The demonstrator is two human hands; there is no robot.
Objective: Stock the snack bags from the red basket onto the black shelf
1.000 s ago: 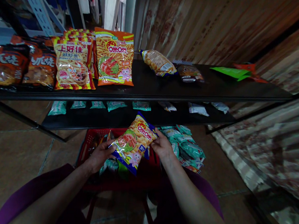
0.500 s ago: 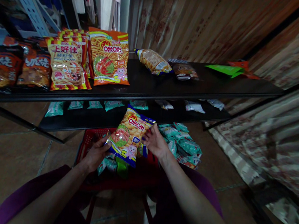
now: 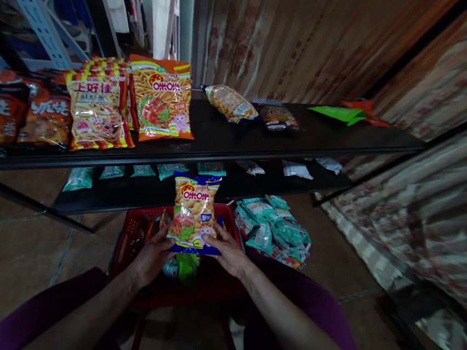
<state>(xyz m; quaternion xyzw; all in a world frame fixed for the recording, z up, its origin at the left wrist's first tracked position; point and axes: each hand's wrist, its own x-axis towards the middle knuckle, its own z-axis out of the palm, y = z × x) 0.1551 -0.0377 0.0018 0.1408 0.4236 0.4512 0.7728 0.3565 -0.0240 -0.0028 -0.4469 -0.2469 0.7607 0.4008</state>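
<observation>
A blue-edged snack bag (image 3: 194, 207) with yellow puffs printed on it stands nearly upright between my hands, its front facing me. My left hand (image 3: 154, 255) grips its lower left side, the fingertips partly behind the bag. On the lower right, my right hand (image 3: 226, 249) holds it with the thumb at the front. Below and behind the bag is a red basket (image 3: 121, 247), which holds several packets, among them a green packet (image 3: 187, 269); the held bag hides part of its inside.
A black shelf (image 3: 237, 139) carries an orange snack bag (image 3: 162, 99), red-and-yellow bags (image 3: 99, 110), dark orange bags (image 3: 47, 116) and a lying blue-ended bag (image 3: 231, 103). Teal packets (image 3: 272, 225) are heaped right of the basket. More small packets lie on the lower shelf (image 3: 99, 192).
The snack bag has turned from tilted to nearly upright and shifted slightly left. My right hand has moved from beside its right edge to a grip on its lower right.
</observation>
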